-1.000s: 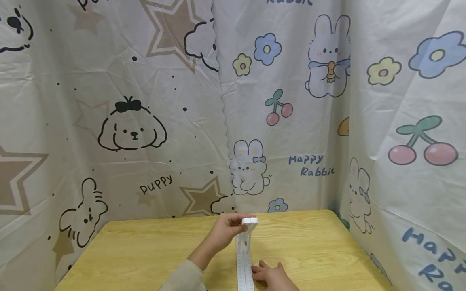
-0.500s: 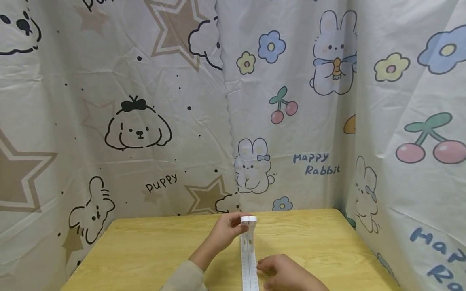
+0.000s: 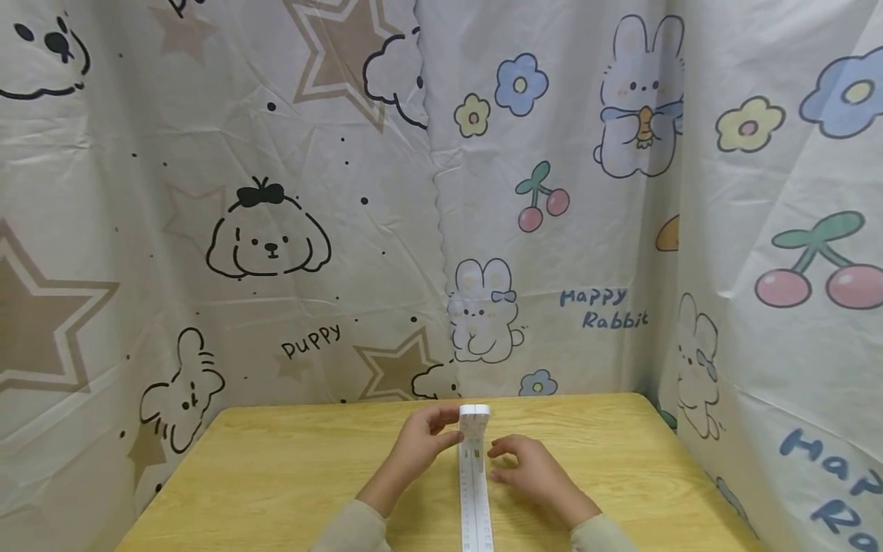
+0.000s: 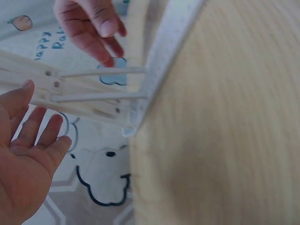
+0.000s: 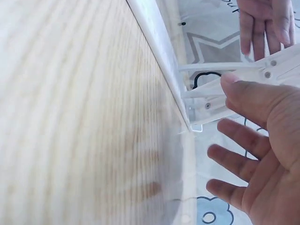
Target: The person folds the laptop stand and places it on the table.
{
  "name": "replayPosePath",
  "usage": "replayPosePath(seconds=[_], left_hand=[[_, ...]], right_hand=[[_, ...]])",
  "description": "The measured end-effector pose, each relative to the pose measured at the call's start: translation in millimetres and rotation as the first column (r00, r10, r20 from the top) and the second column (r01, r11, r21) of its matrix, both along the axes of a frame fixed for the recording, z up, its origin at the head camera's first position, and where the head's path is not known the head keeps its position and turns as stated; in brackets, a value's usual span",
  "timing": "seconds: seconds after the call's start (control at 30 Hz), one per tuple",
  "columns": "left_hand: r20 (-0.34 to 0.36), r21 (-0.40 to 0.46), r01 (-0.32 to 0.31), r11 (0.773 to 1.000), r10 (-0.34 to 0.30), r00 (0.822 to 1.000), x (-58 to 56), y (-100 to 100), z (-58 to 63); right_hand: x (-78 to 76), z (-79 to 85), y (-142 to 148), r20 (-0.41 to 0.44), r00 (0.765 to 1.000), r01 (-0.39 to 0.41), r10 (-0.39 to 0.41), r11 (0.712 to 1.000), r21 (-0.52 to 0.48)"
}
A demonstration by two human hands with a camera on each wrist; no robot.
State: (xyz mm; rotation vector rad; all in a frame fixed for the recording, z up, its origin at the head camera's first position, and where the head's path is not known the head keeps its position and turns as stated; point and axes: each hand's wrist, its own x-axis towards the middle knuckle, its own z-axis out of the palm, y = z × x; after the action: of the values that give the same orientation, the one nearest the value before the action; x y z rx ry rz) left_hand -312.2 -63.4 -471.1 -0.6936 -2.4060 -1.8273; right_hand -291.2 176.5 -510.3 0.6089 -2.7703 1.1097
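Observation:
A white folding stand [image 3: 473, 491] stands on the table. Its long flat base bears small ruler-like marks, and a raised arm rises from it. Slim struts [image 4: 101, 97] join the base and the riveted arm in the left wrist view. My left hand [image 3: 418, 441] is at the left of the raised end, its fingers loosely spread and its thumb tip right at the edge. On the opposite side is my right hand [image 3: 534, 469], fingers relaxed and apart, with a narrow gap to the stand in the head view. The near end of the base is cut off by the frame.
A yellow wood-grain table [image 3: 297, 468] lies under the stand. Behind it and at both sides hang cream curtains [image 3: 386, 230] printed with puppies, rabbits and cherries. The table's back edge runs just behind the stand's raised end.
My right hand has moved from low beside the base up and forward to the raised end. My left hand has loosened its pinch on that end. The view has shifted slightly.

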Motion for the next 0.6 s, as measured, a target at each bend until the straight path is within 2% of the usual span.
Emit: replayPosePath(seconds=[0.1, 0.2, 0.4, 0.5, 0.6], left_hand=[[-0.002, -0.038, -0.047, 0.998, 0.047, 0.999, -2.4, -2.3, -8.1], [0.017, -0.091, -0.081, 0.993, 0.083, 0.996, -5.3, -3.9, -16.4], [0.092, -0.145, -0.043, 0.988, 0.056, 0.994, -11.4, -3.9, -30.9], [0.097, -0.185, -0.022, 0.982, 0.041, 0.994, -14.0, -2.7, -35.9], [0.074, -0.258, -0.006, 0.966, 0.026, 0.997, -16.4, -0.9, -39.9]], right_hand=[[-9.6, -2.5, -0.8, -0.018, 0.999, 0.041, -0.041, 0.999, 0.003], [-17.7, -5.4, -1.4, -0.023, 0.999, 0.041, -0.041, 0.999, 0.004], [-29.4, -8.8, -3.3, 0.031, 1.0, -0.002, 0.002, 1.0, -0.014], [-33.7, -10.2, -3.4, 0.056, 0.998, -0.03, 0.031, 0.999, -0.022], [-37.6, -12.8, -3.4, 0.067, 0.995, -0.072, 0.074, 0.997, -0.029]])
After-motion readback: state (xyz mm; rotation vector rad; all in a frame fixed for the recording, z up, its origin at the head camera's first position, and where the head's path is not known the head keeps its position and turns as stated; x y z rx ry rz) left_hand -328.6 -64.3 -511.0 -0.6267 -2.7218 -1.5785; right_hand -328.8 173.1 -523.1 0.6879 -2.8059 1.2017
